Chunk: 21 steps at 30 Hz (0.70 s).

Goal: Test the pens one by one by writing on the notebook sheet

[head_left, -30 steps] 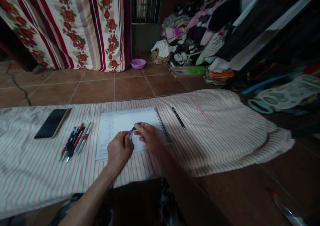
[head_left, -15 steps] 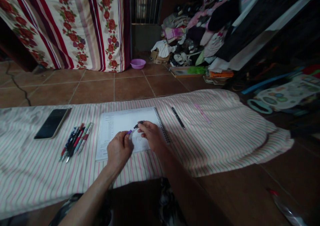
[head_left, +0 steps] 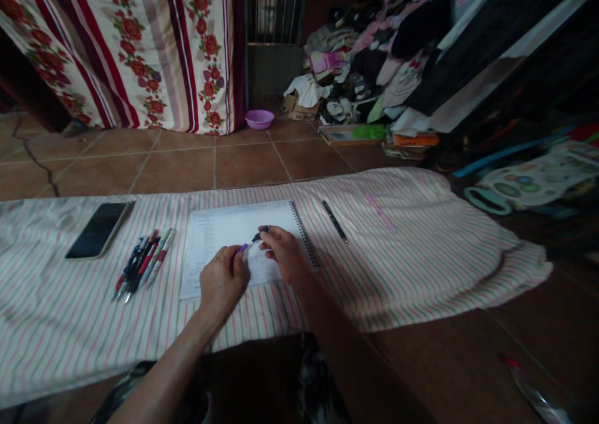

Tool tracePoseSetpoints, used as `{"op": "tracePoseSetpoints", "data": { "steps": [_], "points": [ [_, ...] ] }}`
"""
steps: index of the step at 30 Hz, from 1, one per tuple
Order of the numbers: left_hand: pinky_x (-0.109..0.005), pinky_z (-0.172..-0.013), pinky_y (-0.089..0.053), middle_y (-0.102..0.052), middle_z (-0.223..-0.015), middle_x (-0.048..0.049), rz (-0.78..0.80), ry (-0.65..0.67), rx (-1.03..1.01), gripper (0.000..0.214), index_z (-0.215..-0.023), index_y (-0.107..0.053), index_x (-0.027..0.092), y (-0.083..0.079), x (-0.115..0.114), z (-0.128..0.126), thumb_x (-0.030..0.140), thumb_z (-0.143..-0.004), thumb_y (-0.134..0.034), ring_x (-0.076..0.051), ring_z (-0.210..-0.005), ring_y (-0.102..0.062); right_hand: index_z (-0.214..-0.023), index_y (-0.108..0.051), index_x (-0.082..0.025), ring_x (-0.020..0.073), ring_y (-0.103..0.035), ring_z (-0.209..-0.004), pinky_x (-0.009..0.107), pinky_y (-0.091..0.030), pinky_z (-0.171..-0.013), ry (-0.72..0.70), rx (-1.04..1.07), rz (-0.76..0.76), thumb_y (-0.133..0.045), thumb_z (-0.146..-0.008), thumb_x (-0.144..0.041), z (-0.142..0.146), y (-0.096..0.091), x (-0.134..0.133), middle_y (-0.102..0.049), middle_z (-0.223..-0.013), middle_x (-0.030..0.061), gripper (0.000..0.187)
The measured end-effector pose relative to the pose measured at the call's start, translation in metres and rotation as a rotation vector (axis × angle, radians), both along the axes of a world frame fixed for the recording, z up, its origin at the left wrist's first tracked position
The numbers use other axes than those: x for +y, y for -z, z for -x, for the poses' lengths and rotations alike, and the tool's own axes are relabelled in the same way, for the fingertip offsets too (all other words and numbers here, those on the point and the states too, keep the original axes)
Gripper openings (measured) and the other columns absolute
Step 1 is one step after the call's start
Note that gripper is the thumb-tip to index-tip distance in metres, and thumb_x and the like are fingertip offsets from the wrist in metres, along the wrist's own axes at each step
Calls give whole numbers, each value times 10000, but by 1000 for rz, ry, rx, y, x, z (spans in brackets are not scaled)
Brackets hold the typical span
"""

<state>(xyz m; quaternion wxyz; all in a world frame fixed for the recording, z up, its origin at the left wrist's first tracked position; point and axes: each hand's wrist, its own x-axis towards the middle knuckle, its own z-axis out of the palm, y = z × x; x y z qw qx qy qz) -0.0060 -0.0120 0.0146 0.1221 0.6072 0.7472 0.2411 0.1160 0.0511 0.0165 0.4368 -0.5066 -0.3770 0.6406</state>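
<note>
Over the notebook (head_left: 234,224), the left hand (head_left: 221,278) pinches a purple piece (head_left: 243,247); the right hand (head_left: 284,251) appears to pinch a dark piece (head_left: 257,235).

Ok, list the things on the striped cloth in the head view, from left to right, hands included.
Rectangular phone with a dark screen, group of slim multicoloured pens, left hand holding a slim purple piece, right hand holding a small dark piece, slim black pen, slender pink stick.

Purple pen piece (head_left: 242,248), partly hidden
</note>
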Motion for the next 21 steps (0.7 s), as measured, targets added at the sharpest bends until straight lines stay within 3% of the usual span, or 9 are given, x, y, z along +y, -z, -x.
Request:
{"op": "tracePoseSetpoints", "data": {
  "steps": [14, 21],
  "points": [
    [-265, -622, -403, -648, -851, -41, -11, 57, 60, 306, -1010, -627, 193, 2, -3, 6, 295, -881, -369, -180, -789, -608, -848, -617, -160, 88, -550, -579, 183, -347, -449, 26, -55, -12, -605, -632, -269, 0, 5, 3, -625, -730, 9, 242],
    [-278, -683, -428, -651, -842, -48, -63, 73, 85, 321, -1006, -629, 187, 4, -5, 10, 310, -882, -360, -186, -809, -592, -873, -620, -148, 82, -549, -565, 186, -352, -455, 22, -71, -42, -591, -641, -286, 0, 8, 4, -619, -709, 2, 271]
  ]
}}
